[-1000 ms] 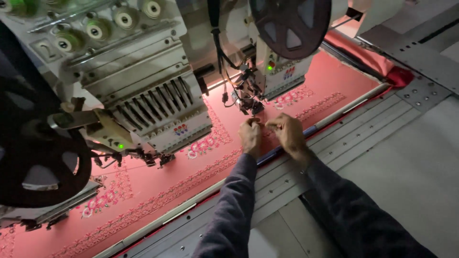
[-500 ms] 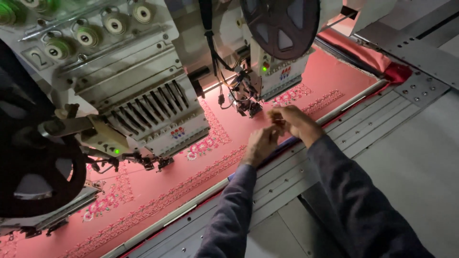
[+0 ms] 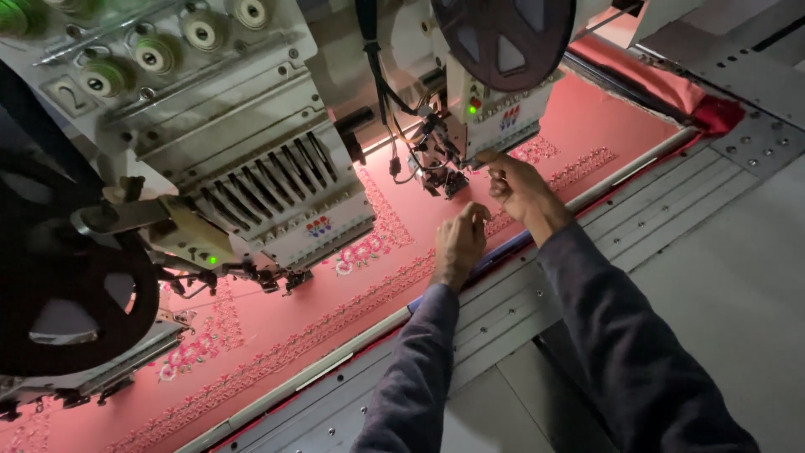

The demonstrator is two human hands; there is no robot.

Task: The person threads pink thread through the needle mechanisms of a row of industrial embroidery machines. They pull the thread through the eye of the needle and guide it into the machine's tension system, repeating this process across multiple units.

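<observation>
Nearest, 2 dark sleeves (image 3: 604, 335) reaching across the grey metal surface (image 3: 721, 268) of a multi-head embroidery machine. Just past the frame rail (image 3: 537, 231), left hand (image 3: 459, 243) resting fingers-down on the pink fabric (image 3: 436, 193), loosely curled and holding nothing visible, likely steadying the cloth near the stitching. Slightly farther, right hand (image 3: 520, 189) raised to the needle area of the embroidery head (image 3: 482, 117), fingertips pinched narrow, seemingly on a thread too fine to make out; grip suited to guiding something thin at the needles. Floral embroidered borders (image 3: 369, 247) running along the fabric beneath. Farther left, a 2nd head (image 3: 277, 210) with a green indicator light. Beyond, thread spools (image 3: 159, 54) in a row and 2 dark reels (image 3: 503, 38) mounted above the heads.
</observation>
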